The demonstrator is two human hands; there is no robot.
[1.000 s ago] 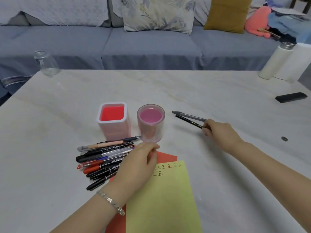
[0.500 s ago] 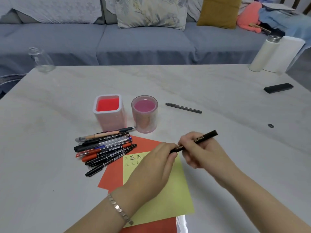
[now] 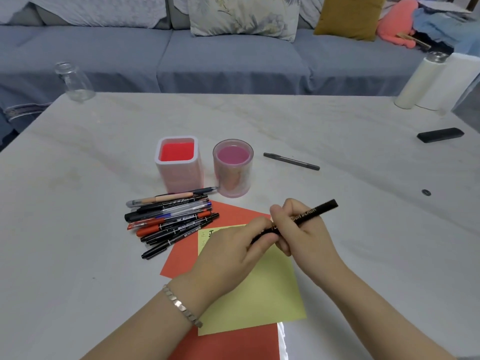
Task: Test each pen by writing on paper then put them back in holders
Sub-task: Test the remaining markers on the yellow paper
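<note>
A black pen (image 3: 315, 211) with gold lettering is held over the yellow paper (image 3: 249, 289), which lies on red paper (image 3: 231, 214). My right hand (image 3: 304, 229) grips the pen's barrel. My left hand (image 3: 233, 248) pinches its near end, where the cap or tip is hidden by my fingers. A pile of several pens (image 3: 168, 216) lies left of the papers. Behind them stand a square pink holder (image 3: 179, 165) and a round pink holder (image 3: 233, 168), both without pens. A grey pen (image 3: 291, 161) lies alone to the right of the round holder.
The white table (image 3: 337, 131) carries a glass jar (image 3: 74, 81) at the far left, a white bottle (image 3: 420, 79) and a white roll at the far right, a black flat object (image 3: 440, 135) and a small dark disc (image 3: 426, 192). A blue sofa stands behind.
My right hand picked the black pen from beside the grey pen and brought it over the yellow paper. My left hand left the paper and now pinches the pen's near end.
</note>
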